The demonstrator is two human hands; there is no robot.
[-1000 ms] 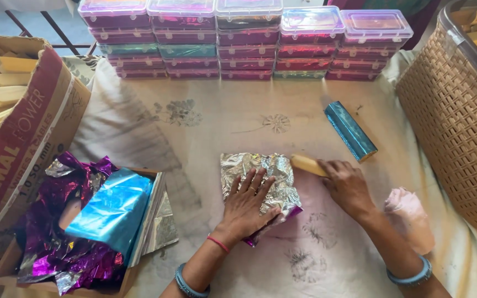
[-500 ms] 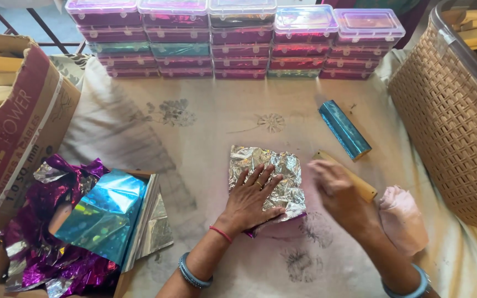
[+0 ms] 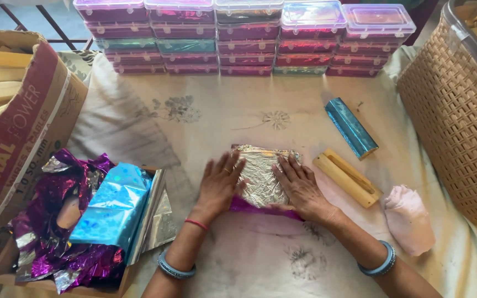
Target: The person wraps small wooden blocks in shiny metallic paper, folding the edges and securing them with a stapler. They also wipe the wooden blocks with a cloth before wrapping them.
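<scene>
While both hands lie flat with fingers spread — neither grip closed around anything — the left hand (image 3: 220,185) and the right hand (image 3: 300,187) press from either side on a silver foil sheet (image 3: 261,177), which rests on the cloth-covered desk (image 3: 222,116) between them with a purple edge showing just below the palms. Just right of the right hand lies a wooden block (image 3: 348,177), beyond it a blue foil-wrapped bar (image 3: 351,127) and a pink cloth (image 3: 409,219); left of the left hand sits a box of purple and blue foil (image 3: 84,221) — stacked plastic boxes (image 3: 244,38) stand farther off.
</scene>
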